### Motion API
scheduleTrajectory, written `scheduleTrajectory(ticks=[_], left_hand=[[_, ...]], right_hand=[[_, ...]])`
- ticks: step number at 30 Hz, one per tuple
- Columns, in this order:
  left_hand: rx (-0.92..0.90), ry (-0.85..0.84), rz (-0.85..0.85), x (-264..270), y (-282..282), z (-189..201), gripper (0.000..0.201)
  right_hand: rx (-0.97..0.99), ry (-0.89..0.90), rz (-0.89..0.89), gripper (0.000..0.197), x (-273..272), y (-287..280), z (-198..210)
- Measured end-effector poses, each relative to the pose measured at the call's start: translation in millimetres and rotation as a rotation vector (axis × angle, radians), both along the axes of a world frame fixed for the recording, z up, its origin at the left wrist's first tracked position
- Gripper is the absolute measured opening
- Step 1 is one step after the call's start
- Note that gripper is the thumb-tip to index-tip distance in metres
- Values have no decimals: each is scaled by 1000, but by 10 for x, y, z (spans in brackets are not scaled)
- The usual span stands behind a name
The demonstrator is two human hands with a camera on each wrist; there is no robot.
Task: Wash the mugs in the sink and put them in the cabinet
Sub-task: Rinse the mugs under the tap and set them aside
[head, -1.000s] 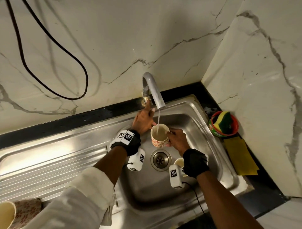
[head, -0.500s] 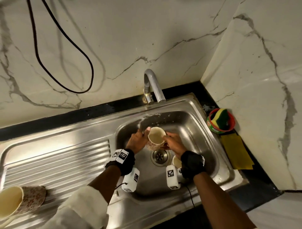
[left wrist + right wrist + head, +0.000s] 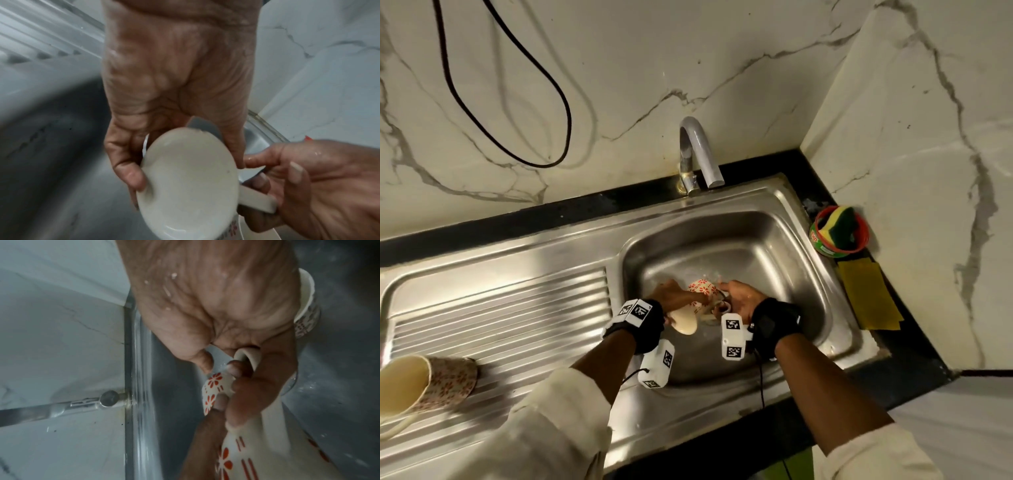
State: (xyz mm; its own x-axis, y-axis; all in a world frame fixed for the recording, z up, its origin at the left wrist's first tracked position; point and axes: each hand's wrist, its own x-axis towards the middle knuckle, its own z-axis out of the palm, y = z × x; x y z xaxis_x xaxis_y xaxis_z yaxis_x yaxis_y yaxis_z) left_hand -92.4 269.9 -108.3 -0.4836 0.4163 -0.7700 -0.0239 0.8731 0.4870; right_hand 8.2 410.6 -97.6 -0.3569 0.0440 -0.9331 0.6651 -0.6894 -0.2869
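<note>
The flowered mug (image 3: pixel 697 301) was low in the sink (image 3: pixel 774 240), tipped on its side, likely so water could run out. The left hand (image 3: pixel 671 297) had its fingers curled round the rim, and the right hand (image 3: pixel 739 301) gripped the handle to keep it steady.

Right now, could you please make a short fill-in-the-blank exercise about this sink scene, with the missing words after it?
1. Both hands hold a flowered mug over the ____.
2. The right hand holds this mug by its ____.
3. Another flowered mug lies on its ____ on the drainboard.
4. The sponge sits in a ____ tub.

Missing words: sink; handle; side; red
</note>
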Motion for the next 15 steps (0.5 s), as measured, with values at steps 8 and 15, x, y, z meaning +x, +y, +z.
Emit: scheduleTrajectory(ticks=[8,15], left_hand=[[-52,-114,-25,125,88,176,60],[-60,-42,-226,257,-24,226,68]], right_hand=[[-77,51,55,30,209,78,-58],[533,15,436,17,235,-278,-23]])
